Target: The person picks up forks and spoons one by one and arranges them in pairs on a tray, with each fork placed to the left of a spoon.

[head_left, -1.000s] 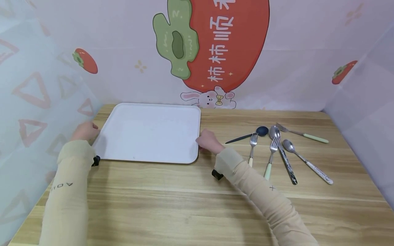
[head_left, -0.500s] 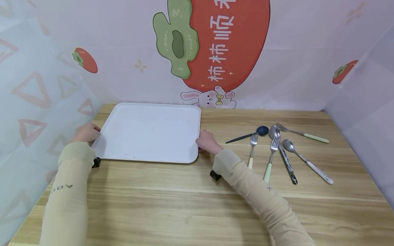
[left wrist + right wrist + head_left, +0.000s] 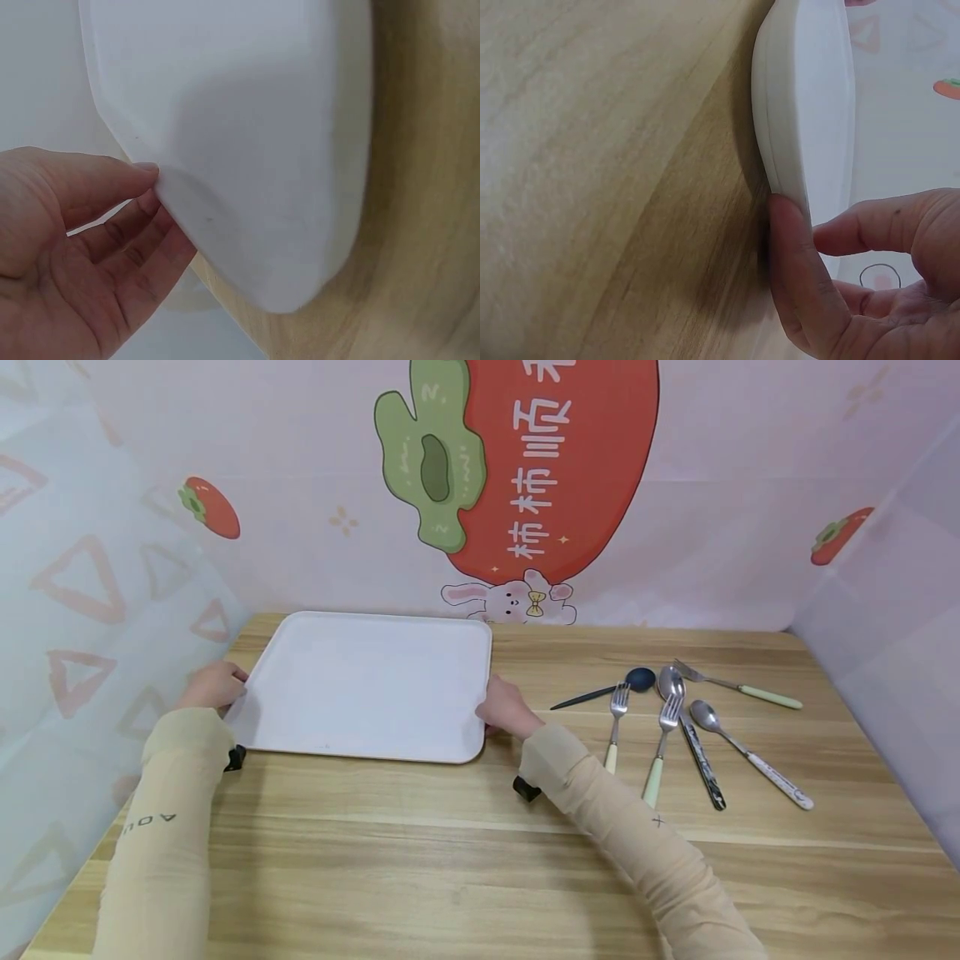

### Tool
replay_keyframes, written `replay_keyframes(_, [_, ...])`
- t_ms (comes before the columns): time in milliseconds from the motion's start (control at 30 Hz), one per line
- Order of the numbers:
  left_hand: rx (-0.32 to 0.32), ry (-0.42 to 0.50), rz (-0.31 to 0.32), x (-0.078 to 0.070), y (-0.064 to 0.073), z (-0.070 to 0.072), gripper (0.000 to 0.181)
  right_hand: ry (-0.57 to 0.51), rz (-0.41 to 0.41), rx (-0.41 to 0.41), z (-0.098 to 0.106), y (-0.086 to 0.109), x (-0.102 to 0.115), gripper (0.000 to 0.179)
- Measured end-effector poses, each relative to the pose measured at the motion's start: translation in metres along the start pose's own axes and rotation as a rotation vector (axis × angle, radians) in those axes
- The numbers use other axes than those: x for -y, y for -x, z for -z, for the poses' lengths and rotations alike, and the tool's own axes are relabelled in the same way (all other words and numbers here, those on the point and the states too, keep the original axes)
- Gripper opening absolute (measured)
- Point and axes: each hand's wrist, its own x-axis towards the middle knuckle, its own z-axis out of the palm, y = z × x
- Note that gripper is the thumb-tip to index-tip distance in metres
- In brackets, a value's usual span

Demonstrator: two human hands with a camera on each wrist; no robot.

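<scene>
One white tray (image 3: 367,685) is at the left rear of the counter (image 3: 390,868), opposite short sides pinched by left hand (image 3: 213,685) and right hand (image 3: 510,706); best handled level, both grips moving evenly.

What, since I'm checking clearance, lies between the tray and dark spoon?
In the head view: the right hand, pinching the tray, then bare tabletop up to the dark spoon.

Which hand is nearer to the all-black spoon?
Right. The right hand pinches the right edge of the white tray, left of the all-black spoon; the left hand pinches the opposite edge, farther away.
</scene>
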Motion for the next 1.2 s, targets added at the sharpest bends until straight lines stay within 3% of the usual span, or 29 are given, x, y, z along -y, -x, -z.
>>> replay_keyframes(267, [0.029,-0.013,-0.006,-0.006,0.001,0.001,0.035,0.004,0.037,0.014,0.000,0.007,-0.006,0.038])
replay_keyframes(567, [0.058,-0.056,-0.067,-0.011,0.003,0.003,0.033,-0.005,-0.008,0.060,0.000,0.017,-0.009,0.046])
replay_keyframes(867, [0.186,0.024,-0.052,-0.010,0.006,0.003,0.032,0.034,-0.019,0.108,0.002,0.023,-0.016,0.055])
replay_keyframes(1200, [0.210,-0.062,-0.112,-0.018,0.017,-0.001,0.018,0.113,-0.028,0.138,0.004,0.035,-0.023,0.064])
